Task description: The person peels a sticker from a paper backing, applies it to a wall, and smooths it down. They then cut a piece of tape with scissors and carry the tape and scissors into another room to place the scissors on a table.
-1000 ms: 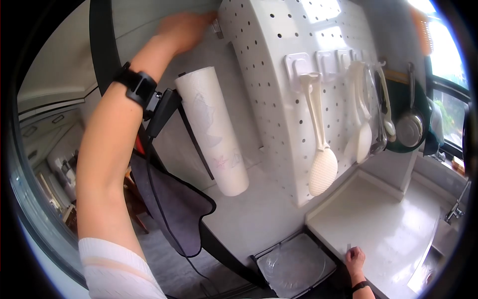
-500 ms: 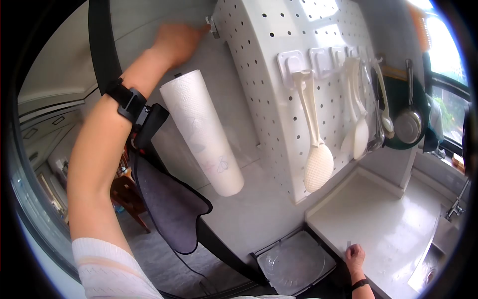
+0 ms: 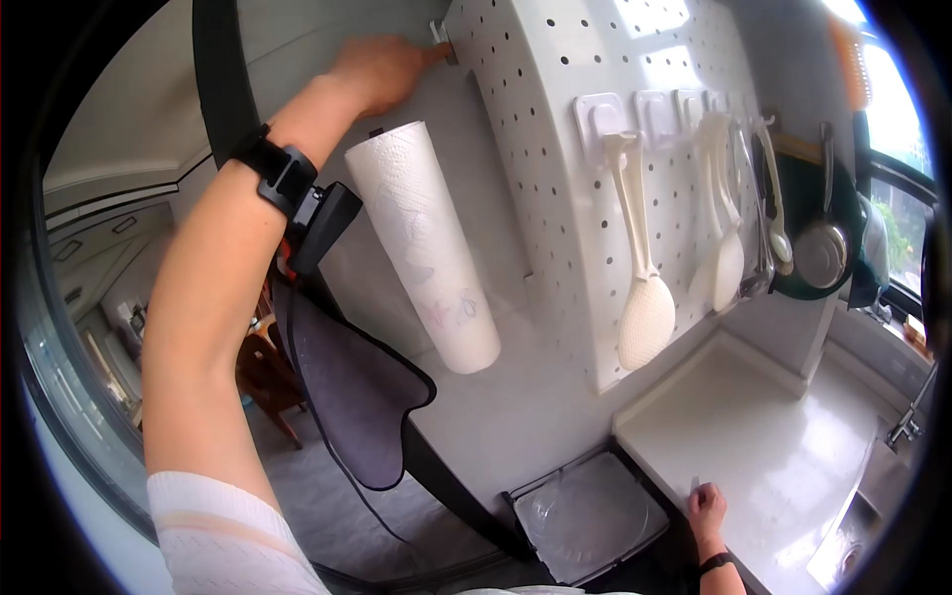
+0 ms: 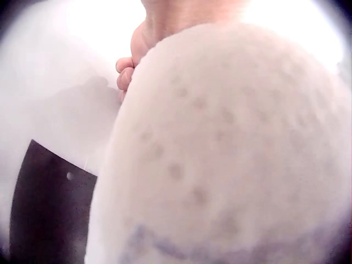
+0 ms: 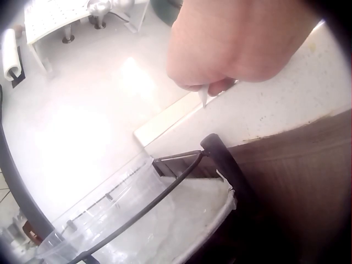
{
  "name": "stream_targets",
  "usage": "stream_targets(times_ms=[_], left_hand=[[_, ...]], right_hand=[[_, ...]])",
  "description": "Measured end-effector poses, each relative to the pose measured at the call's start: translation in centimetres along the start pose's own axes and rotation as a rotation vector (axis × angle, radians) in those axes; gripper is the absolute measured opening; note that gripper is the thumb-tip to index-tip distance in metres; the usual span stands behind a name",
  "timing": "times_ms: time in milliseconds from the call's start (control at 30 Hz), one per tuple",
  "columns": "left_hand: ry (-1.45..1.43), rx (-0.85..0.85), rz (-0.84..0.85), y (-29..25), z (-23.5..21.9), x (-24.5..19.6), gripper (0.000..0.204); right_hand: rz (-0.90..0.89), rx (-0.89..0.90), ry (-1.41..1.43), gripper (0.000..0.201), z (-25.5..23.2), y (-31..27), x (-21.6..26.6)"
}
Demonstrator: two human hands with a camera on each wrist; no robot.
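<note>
High on the wall in the head view, my left hand (image 3: 382,74) reaches out a finger that touches a small clear hook (image 3: 442,42); its other fingers look curled in the left wrist view. A patterned paper towel roll (image 3: 426,248) hangs below that hand and fills much of the left wrist view (image 4: 220,132). Over the counter's edge, my right hand (image 3: 707,514) pinches a small pale piece (image 3: 695,485). The right wrist view shows the piece's tip (image 5: 203,97) poking out under the curled hand (image 5: 236,44).
A white pegboard (image 3: 575,198) juts out beside the hook, with a rice paddle (image 3: 648,317) and other utensils hanging from it. Below are a white counter (image 3: 773,436) and a lined bin (image 3: 592,516). A grey cloth (image 3: 362,407) hangs at the left.
Half a second ago my left hand was a little away from the hook; its finger now touches it. My right hand stays in place with the pale piece.
</note>
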State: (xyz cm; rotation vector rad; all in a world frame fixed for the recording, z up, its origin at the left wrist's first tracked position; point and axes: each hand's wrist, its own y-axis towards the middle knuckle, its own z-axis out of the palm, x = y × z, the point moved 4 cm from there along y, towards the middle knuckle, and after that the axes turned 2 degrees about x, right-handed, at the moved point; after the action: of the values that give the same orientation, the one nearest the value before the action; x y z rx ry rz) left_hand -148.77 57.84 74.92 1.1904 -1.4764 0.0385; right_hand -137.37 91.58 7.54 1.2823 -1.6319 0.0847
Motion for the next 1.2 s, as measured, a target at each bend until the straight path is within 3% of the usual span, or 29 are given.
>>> stream_targets(times_ms=[167, 233, 267, 333, 367, 433, 500, 533, 600, 700, 800, 867, 933, 1033, 1067, 1133, 1200], left_hand=[[0.033, -0.025, 0.051, -0.9, 0.3, 0.9, 0.064], [-0.247, -0.301, 0.103, -2.0, -0.2, 1.7, 0.060], [-0.248, -0.298, 0.100, -2.6, -0.9, 2.0, 0.060], [-0.650, -0.113, -0.180, -4.7, -1.4, 3.8, 0.048], [-0.650, -0.106, -0.187, -5.7, -1.0, 4.0, 0.048], [-0.602, -0.537, 0.053, -8.6, -2.1, 4.2, 0.038], [-0.729, -0.356, -0.058, -12.7, -4.3, 2.4, 0.032], [-0.755, -0.492, 0.074, -14.7, -4.4, 1.5, 0.036], [-0.848, -0.417, 0.089, -18.8, -5.2, -1.5, 0.034], [-0.948, -0.338, 0.208, -24.1, -4.1, -6.1, 0.034], [-1.037, -0.367, 0.377, -29.0, -2.0, -10.7, 0.037], [-1.212, -0.311, 0.402, -31.7, -0.4, -13.3, 0.035], [-1.394, -0.230, 0.409, -34.1, 1.6, -16.0, 0.029], [-1.692, -0.055, 0.431, -38.2, 5.4, -20.4, 0.024], [-1.768, -0.007, 0.455, -39.8, 6.6, -21.8, 0.023], [-1.873, 0.058, 0.487, -43.0, 8.7, -24.4, 0.024], [-1.923, 0.137, 0.543, -45.9, 10.3, -26.5, 0.024]], right_hand=[[-0.030, -0.006, 0.019, 0.007, -0.1, 0.1, 0.1], [-0.030, -0.003, 0.041, 0.007, 0.0, 0.1, -0.1], [-0.027, 0.004, 0.060, 0.007, 0.1, 0.0, -0.3], [-0.046, 0.000, 0.054, 0.007, 0.2, 0.0, -0.3], [-0.064, -0.008, 0.052, 0.007, 0.1, 0.1, -0.1], [-0.041, 0.034, 0.071, 0.007, -0.5, 0.1, 0.6], [-0.021, 0.066, 0.087, 0.008, -0.6, 0.4, 0.7], [-0.084, 0.018, 0.039, 0.008, -0.3, 0.4, 0.5], [-0.146, -0.021, -0.023, 0.008, -0.1, 0.4, -0.2], [-0.076, 0.075, 0.014, 0.007, -0.7, 0.5, -0.4], [-0.004, 0.116, -0.006, 0.008, -2.5, -0.9, 1.6], [0.010, 0.104, -0.050, 0.008, -4.1, -3.0, 3.8], [0.090, 0.218, -0.035, 0.008, -4.7, -6.1, 5.3], [0.287, 0.284, 0.201, 0.009, -4.2, -12.1, 7.1], [0.333, 0.340, 0.211, 0.008, -4.8, -13.6, 10.5], [0.458, 0.467, 0.127, 0.012, -4.5, -16.7, 13.8], [0.466, 0.488, 0.207, 0.015, -3.8, -19.8, 15.0]])
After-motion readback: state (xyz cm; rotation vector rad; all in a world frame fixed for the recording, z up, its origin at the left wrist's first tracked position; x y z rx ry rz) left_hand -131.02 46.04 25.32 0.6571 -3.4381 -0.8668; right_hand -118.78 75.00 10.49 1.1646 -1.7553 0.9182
